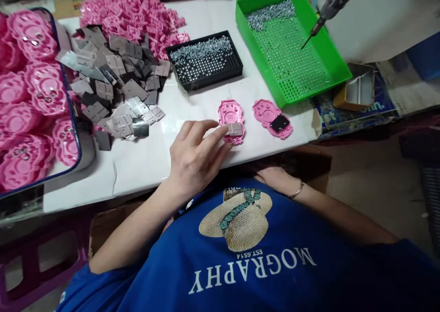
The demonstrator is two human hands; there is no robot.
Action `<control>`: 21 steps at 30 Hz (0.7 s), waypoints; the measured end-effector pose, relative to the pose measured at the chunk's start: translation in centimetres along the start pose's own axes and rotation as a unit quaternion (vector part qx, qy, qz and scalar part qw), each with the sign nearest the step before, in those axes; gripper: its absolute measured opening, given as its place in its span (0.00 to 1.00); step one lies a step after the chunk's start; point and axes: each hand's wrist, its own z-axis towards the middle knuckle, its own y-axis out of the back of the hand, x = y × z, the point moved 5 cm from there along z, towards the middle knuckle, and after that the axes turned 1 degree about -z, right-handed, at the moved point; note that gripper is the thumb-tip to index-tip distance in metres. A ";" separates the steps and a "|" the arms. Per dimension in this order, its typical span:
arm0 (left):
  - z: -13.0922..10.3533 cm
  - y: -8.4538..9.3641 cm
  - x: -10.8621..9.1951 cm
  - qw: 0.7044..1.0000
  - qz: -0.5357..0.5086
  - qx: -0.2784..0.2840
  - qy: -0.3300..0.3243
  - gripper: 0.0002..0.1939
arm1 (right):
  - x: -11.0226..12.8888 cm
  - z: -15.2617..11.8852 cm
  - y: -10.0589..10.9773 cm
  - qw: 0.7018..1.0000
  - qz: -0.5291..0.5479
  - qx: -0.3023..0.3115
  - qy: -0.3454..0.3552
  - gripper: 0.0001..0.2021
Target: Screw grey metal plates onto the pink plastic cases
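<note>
At the far left of the frame, a blue-rimmed tray (85,150) holds pink plastic casings (46,86). Mid-frame, the left hand (194,153), fingers spread, has a fingertip at a grey metal plate (235,129) on a pink plastic shell (230,113). Right of centre, the right hand (266,172) is partly hidden below the table edge (192,172), its grip impossible to tell; above it lies a second pink shell (264,112) bearing a black plate (279,123).
</note>
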 end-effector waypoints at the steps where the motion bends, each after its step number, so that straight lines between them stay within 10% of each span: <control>1: 0.3 -0.1 -0.1 1.000 0.009 0.003 -0.006 0.13 | -0.1 0.0 -0.2 1.000 0.000 0.002 -0.005 0.20; 13: 6.4 -6.0 -5.4 0.969 0.079 0.169 -0.161 0.14 | -2.2 -0.4 -1.2 0.998 0.057 -0.034 -0.020 0.19; 21: 6.0 -6.4 -4.4 0.957 0.091 0.198 -0.193 0.12 | -2.3 -4.1 6.1 0.979 0.201 -0.039 0.020 0.15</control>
